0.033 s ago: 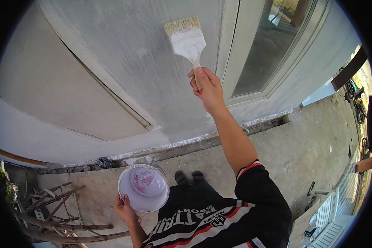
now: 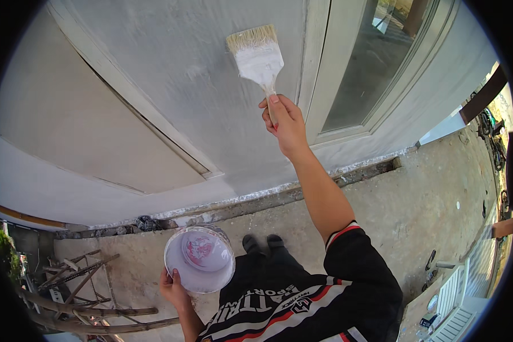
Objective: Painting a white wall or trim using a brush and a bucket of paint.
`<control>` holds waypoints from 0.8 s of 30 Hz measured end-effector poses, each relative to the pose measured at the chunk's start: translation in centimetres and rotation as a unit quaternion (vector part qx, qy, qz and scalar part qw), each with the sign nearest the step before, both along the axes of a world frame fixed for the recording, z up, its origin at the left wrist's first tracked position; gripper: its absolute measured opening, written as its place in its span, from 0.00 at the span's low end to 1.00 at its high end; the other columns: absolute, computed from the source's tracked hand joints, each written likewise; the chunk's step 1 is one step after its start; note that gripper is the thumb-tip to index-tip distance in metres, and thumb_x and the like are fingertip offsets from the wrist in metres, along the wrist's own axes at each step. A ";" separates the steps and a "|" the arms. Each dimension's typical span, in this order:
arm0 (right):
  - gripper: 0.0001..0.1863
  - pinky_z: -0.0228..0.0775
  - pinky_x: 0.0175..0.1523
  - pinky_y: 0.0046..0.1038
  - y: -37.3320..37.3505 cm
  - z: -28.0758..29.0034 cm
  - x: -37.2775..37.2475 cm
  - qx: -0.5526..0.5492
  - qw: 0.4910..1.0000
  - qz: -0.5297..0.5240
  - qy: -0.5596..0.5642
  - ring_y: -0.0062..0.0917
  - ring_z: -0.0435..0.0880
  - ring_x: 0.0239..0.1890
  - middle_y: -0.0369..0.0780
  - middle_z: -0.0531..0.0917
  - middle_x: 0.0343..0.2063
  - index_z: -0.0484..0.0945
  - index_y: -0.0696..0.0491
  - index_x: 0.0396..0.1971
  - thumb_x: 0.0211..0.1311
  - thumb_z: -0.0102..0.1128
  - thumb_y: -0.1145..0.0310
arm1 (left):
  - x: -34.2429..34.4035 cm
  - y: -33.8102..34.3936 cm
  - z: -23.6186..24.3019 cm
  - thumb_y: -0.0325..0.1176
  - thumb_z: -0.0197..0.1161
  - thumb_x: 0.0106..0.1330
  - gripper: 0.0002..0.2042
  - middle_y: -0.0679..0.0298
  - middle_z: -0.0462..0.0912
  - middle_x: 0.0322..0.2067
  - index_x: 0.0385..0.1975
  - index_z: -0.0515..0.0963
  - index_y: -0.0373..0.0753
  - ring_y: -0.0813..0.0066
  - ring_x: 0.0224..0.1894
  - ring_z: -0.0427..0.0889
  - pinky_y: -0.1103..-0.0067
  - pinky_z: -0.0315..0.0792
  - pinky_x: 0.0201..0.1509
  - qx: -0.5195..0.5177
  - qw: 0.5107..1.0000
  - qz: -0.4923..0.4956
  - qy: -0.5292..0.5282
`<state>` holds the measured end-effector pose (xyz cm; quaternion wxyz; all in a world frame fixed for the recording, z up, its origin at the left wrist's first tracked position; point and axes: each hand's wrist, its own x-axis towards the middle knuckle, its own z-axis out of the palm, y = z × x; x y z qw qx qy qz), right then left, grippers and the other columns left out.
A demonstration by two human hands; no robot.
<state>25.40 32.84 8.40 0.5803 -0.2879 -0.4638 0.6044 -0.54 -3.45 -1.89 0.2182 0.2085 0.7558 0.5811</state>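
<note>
My right hand (image 2: 286,126) is closed around the handle of a wide flat paintbrush (image 2: 260,61), my arm stretched out and up. White paint coats the brush's ferrule and lower bristles, while the bristle tips look pale straw-coloured. The brush is in front of a grey, streaky wall (image 2: 199,85); whether the tips touch it I cannot tell. Low on the left, my left hand (image 2: 175,289) grips the rim of a round paint bucket (image 2: 216,273), thumb over the edge. Inside are whitish paint and a reddish patch at the bottom.
A pale door panel (image 2: 97,125) stands left of the wall strip, and a framed window (image 2: 367,74) right of it. A narrow gutter (image 2: 256,204) runs along the wall's foot. Wooden poles (image 2: 97,319) lie at lower left; a white slatted bench (image 2: 453,313) is at lower right.
</note>
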 end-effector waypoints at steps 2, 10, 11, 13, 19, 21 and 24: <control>0.17 0.48 0.19 0.15 0.1 -3.7 -0.2 -0.024 1.000 0.001 0.015 0.11 0.58 0.16 0.31 0.65 0.14 0.73 0.57 0.28 0.66 0.45 0.58 | 0.4 -0.3 -0.4 0.22 0.56 0.60 0.14 0.56 0.80 0.38 0.45 0.71 0.26 0.73 0.37 0.78 0.80 0.69 0.43 -0.008 1.000 -0.001 -0.008; 0.15 0.47 0.21 0.15 -2.2 -22.7 -0.2 -0.151 0.987 -0.021 0.044 0.10 0.57 0.16 0.29 0.64 0.13 0.73 0.56 0.27 0.66 0.46 0.59 | 0.6 2.1 -4.8 0.20 0.54 0.58 0.16 0.54 0.79 0.39 0.48 0.69 0.23 0.73 0.39 0.77 0.80 0.68 0.47 -0.024 0.999 -0.040 -0.018; 0.15 0.47 0.21 0.15 -2.6 -25.6 -0.3 -0.161 0.986 -0.011 0.041 0.10 0.57 0.16 0.29 0.64 0.13 0.73 0.56 0.28 0.65 0.47 0.59 | 0.3 2.1 -5.8 0.19 0.54 0.58 0.16 0.54 0.79 0.39 0.47 0.69 0.23 0.72 0.39 0.77 0.80 0.68 0.46 -0.036 0.998 -0.037 -0.018; 0.15 0.47 0.21 0.15 -2.6 -30.6 -0.5 -0.171 0.984 -0.002 0.041 0.10 0.58 0.16 0.29 0.63 0.13 0.73 0.56 0.28 0.65 0.47 0.60 | -0.4 2.2 -7.8 0.18 0.54 0.58 0.16 0.54 0.79 0.39 0.47 0.70 0.23 0.72 0.39 0.78 0.80 0.68 0.46 -0.048 0.998 -0.035 -0.017; 0.15 0.47 0.21 0.16 -3.4 -43.7 -0.6 -0.235 0.970 -0.026 0.051 0.11 0.58 0.17 0.29 0.63 0.13 0.73 0.56 0.27 0.65 0.47 0.60 | -0.9 3.7 -11.9 0.29 0.60 0.60 0.17 0.67 0.72 0.26 0.47 0.71 0.28 0.78 0.29 0.66 0.79 0.63 0.33 -0.217 0.974 -0.047 0.053; 0.15 0.47 0.21 0.16 -4.0 -47.1 -0.9 -0.252 0.966 -0.044 0.036 0.11 0.58 0.16 0.29 0.63 0.13 0.73 0.56 0.27 0.65 0.47 0.60 | -1.5 3.6 -13.5 0.28 0.60 0.60 0.16 0.67 0.73 0.27 0.47 0.71 0.28 0.78 0.30 0.66 0.79 0.64 0.34 -0.213 0.973 -0.066 0.059; 0.15 0.48 0.21 0.16 -5.1 -51.8 -0.6 -0.288 0.956 -0.057 0.009 0.11 0.58 0.16 0.28 0.64 0.13 0.73 0.56 0.26 0.65 0.47 0.60 | -2.4 3.2 -15.7 0.27 0.59 0.61 0.15 0.65 0.75 0.31 0.46 0.71 0.28 0.77 0.32 0.68 0.79 0.65 0.37 -0.228 0.967 -0.101 0.054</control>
